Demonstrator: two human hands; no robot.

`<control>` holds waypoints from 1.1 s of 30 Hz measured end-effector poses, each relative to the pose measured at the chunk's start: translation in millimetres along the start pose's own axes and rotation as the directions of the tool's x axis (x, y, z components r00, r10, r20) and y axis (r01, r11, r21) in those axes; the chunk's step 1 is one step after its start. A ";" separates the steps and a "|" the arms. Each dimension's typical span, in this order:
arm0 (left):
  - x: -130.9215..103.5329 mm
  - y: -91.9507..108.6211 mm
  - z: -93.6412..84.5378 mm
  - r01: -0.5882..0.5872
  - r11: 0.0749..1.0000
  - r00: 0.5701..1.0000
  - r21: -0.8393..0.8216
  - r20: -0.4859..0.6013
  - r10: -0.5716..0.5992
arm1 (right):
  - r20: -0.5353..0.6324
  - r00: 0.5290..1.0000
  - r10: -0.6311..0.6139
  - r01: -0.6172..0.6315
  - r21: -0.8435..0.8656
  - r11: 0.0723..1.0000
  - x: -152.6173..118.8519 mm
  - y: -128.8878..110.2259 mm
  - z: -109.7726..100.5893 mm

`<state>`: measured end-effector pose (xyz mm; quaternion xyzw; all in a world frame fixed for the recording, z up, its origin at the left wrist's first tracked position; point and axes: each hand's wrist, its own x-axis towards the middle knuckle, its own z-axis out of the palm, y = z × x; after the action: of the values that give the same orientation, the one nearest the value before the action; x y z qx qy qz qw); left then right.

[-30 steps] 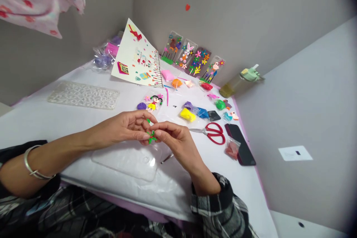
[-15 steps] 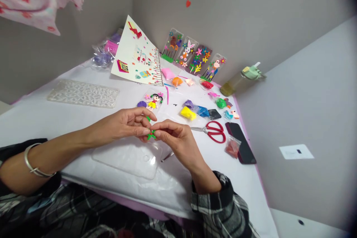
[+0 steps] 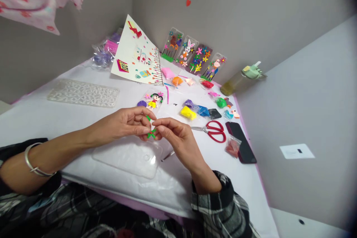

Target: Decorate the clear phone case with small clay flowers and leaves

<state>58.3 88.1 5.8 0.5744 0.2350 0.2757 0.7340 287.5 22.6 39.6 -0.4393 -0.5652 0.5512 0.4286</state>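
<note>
Between my fingertips is a small green clay flower (image 3: 151, 134) with a red centre. My left hand (image 3: 131, 124) pinches it from the left, its fingers curled. From the other side my right hand (image 3: 175, 135) touches its edge, thumb and forefinger bent close together. Below them a clear phone case (image 3: 125, 160) lies flat on the table. Just beyond my fingers lies another case with a clay girl figure (image 3: 154, 101) in a yellow skirt, beside a purple clay lump (image 3: 142, 103). A bit of green clay (image 3: 148, 118) shows behind my left fingers.
Red-handled scissors (image 3: 214, 131), a black phone (image 3: 241, 143) and several clay packets, one yellow (image 3: 188, 113), lie on the right. A thin tool (image 3: 167, 156) lies under my right wrist. Decorated cases (image 3: 186, 50) and a bottle (image 3: 237, 81) stand behind. A textured clear mat (image 3: 83, 93) is at left.
My right thumb and forefinger have shifted slightly, drawing back a little from the flower's centre. My left hand keeps its pinch, and the other things stay where they were.
</note>
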 end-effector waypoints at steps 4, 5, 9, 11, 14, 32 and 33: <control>-0.4 0.6 -0.7 0.018 1.000 1.000 0.011 -0.002 -0.018 | 0.002 1.000 -0.002 0.002 -0.023 1.000 -0.5 -0.6 -1.1; -0.5 0.7 -0.9 0.020 1.000 1.000 0.009 -0.006 -0.020 | 0.004 1.000 0.013 -0.013 -0.010 1.000 -0.3 -0.2 -0.4; -0.6 1.1 -1.3 0.027 1.000 1.000 0.009 -0.004 -0.027 | 0.034 0.997 0.068 -0.071 0.082 0.994 0.4 1.7 3.3; -0.3 1.2 -1.3 0.025 1.000 1.000 0.010 -0.007 -0.025 | 0.039 0.996 0.077 -0.081 0.106 0.991 0.7 1.3 4.5; 0.1 1.2 -0.9 0.017 1.000 1.000 -0.001 -0.008 -0.017 | 0.029 0.995 0.092 -0.095 0.112 0.989 0.9 -0.2 4.8; -0.1 1.2 -0.1 0.013 1.000 0.999 0.028 -0.043 -0.012 | 0.038 0.996 0.086 -0.090 0.136 0.987 0.8 0.0 3.3; -0.2 0.5 0.1 0.009 1.000 0.999 0.021 -0.042 -0.008 | 0.029 0.996 0.080 -0.083 0.122 0.989 0.9 -0.2 2.9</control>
<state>58.1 88.0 6.3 0.5753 0.2554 0.2820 0.7241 284.5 22.7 39.7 -0.4281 -0.5168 0.6072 0.4254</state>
